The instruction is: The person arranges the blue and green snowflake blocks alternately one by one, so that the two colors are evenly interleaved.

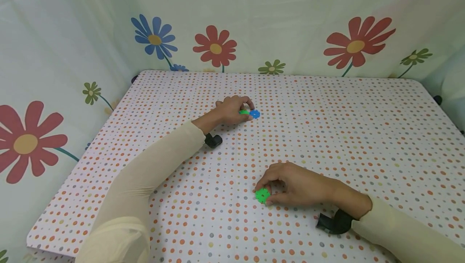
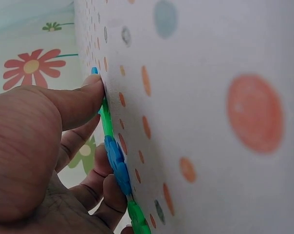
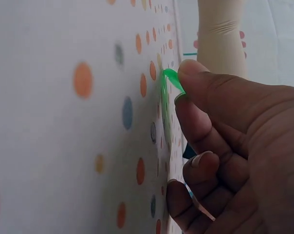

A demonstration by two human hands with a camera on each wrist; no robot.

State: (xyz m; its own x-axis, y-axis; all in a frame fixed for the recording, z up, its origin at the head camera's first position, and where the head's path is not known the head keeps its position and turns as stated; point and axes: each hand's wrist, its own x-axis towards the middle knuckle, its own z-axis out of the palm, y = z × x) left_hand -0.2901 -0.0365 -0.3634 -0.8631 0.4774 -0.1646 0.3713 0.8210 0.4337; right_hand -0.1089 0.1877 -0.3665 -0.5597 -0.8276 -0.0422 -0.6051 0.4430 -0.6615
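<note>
My left hand (image 1: 232, 109) is at the middle of the table, its thumb and fingers around a row of notched plastic discs. A blue disc (image 1: 255, 114) shows past its fingertips, beside a partly covered green disc (image 1: 244, 112). In the left wrist view, blue and green discs alternate along the row, with one blue disc (image 2: 118, 165) by the curled fingers and one green disc (image 2: 137, 217) lowest. Nearer the front, my right hand (image 1: 296, 184) pinches a single green disc (image 1: 262, 195) between thumb and forefinger, close over the tabletop.
A white dotted cloth (image 1: 327, 142) covers the table. Behind it and at the left hang curtains (image 1: 290, 21) printed with flowers. Each wrist carries a black camera mount, the right mount (image 1: 336, 222) low over the cloth.
</note>
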